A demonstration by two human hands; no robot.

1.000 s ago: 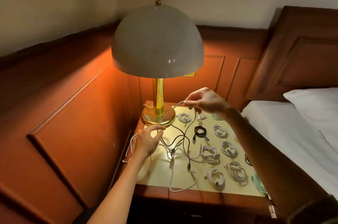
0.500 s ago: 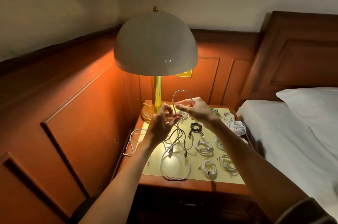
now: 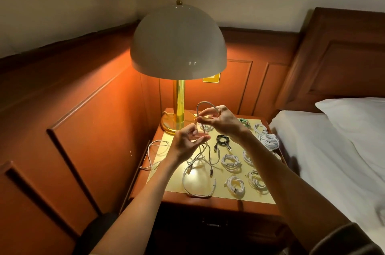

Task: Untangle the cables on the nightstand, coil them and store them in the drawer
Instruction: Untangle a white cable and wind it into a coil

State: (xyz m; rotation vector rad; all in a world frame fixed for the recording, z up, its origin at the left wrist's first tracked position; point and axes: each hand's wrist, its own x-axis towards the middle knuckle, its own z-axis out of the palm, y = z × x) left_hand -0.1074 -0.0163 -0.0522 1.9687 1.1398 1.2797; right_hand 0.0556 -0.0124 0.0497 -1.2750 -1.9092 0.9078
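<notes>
Both hands work over the far-left part of the nightstand [image 3: 218, 204], in front of the lamp [image 3: 178, 46]. The right hand [image 3: 220, 121] pinches the grey cable [image 3: 205, 102] at the crossing of a small upright loop, thumb against fingertips. The left hand [image 3: 187, 142], just below and nearly touching it, has its fingers curled in and seems to pinch the strand that runs down.

Change: a second ago the hands were well apart with the cable pulled straight between them. Half a second ago they had closed up with a loop rising, and now the loop is held shut. In my judgement that is the first turn of a coil, so this cable has gone from untangling to coiling.

The tail still drops into the loose tangle [image 3: 200, 158] near the left side, crossing dark strands. It may snag as more turns are taken.

- One white cable [image 3: 198, 192] lies in an open loop at the front edge.
- Another white cable [image 3: 154, 150] hangs over the left edge.
- Coiled white bundles [image 3: 230, 162] and a black coil [image 3: 223, 140] fill the right half.
- A green one [image 3: 242, 121] lies at the far edge.

The drawer [image 3: 212, 223] is closed, nothing stored yet.
</notes>
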